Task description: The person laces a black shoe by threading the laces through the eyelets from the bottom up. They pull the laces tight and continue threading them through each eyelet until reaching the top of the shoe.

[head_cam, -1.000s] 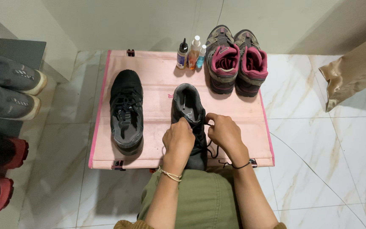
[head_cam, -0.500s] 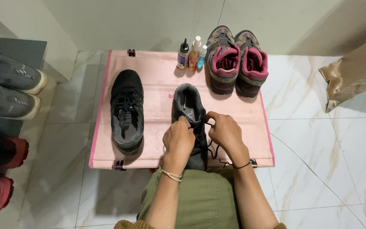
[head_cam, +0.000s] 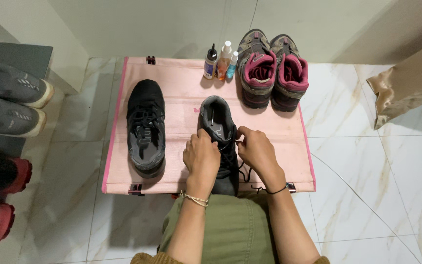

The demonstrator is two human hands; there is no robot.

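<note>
Both hands [head_cam: 228, 156] stay on the black shoe's [head_cam: 217, 122] laces, unmoved.

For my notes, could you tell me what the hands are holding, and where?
Both hands, left hand and right hand, grip the black shoe at its laces.

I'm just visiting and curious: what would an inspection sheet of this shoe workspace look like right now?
Surface: pink folding table on a white marble floor.
Job's things: black shoe under both hands, laces loose; second black shoe lies to its left, apart.
Clutter: three small bottles at the table's far edge; pair of grey and pink shoes beside them.
Hands: left hand and right hand both pinch the laces.
Cables: nothing seen.
Surroundings: grey shoes and red-trimmed shoes on the left; golden fabric on the right.
</note>
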